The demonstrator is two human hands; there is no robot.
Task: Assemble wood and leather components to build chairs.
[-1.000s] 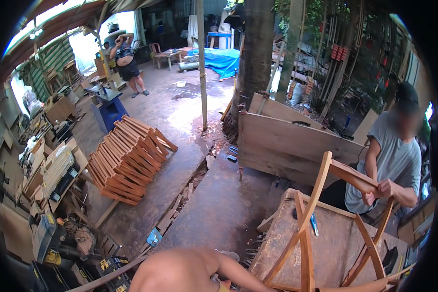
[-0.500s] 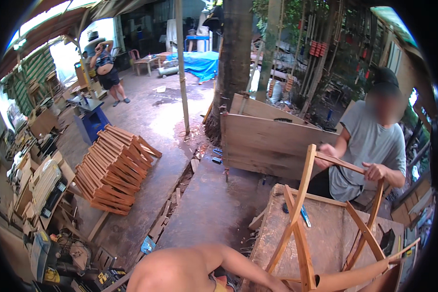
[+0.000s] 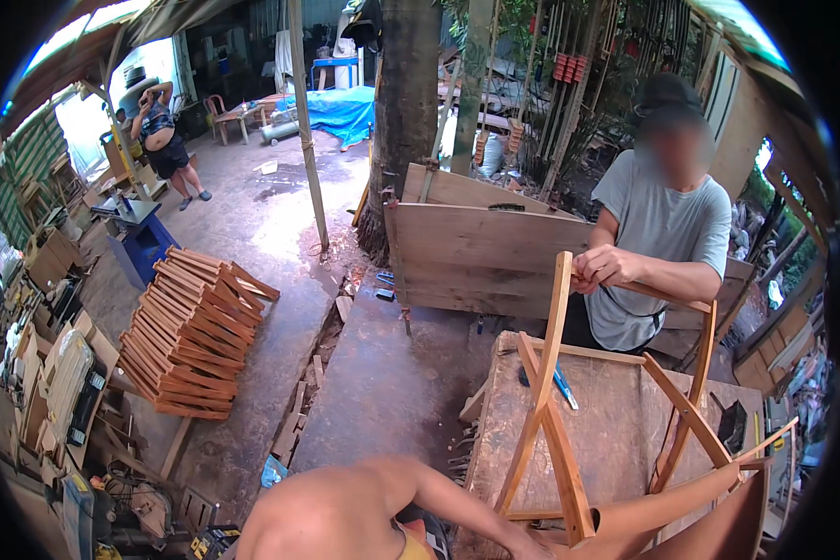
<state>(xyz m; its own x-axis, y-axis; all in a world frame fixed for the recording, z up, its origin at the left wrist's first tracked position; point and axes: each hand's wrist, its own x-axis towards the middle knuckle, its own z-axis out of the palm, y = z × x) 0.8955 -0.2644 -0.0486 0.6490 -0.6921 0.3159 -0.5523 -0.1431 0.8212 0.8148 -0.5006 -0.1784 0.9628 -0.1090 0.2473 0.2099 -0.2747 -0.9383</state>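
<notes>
My left arm reaches along the lower edge. Of my left hand (image 3: 530, 551) only a part shows, beside the lower end of a wooden folding frame (image 3: 546, 401); its fingers are out of sight. My right hand is not in view. The frame has crossed legs and stands on a worn workbench (image 3: 616, 439). A smooth brown sheet (image 3: 667, 504) stretches across its near side, at the lower right. Across the bench, a co-worker in a grey shirt (image 3: 663, 210) has hands (image 3: 607, 268) together at the left end of the frame's top rail.
A blue-handled cutter (image 3: 565, 387) and a dark brush-like thing (image 3: 733, 425) lie on the bench. On the floor at left stands a stack of folded wooden frames (image 3: 191, 331). Behind the bench is a plywood panel (image 3: 485, 257). Another person (image 3: 163, 140) stands far left, beyond a post (image 3: 306, 131).
The whole view has shifted, bringing the bench and frame leftward. The co-worker's hands, apart on the top rail before, are now together at its left end. My left arm stays low.
</notes>
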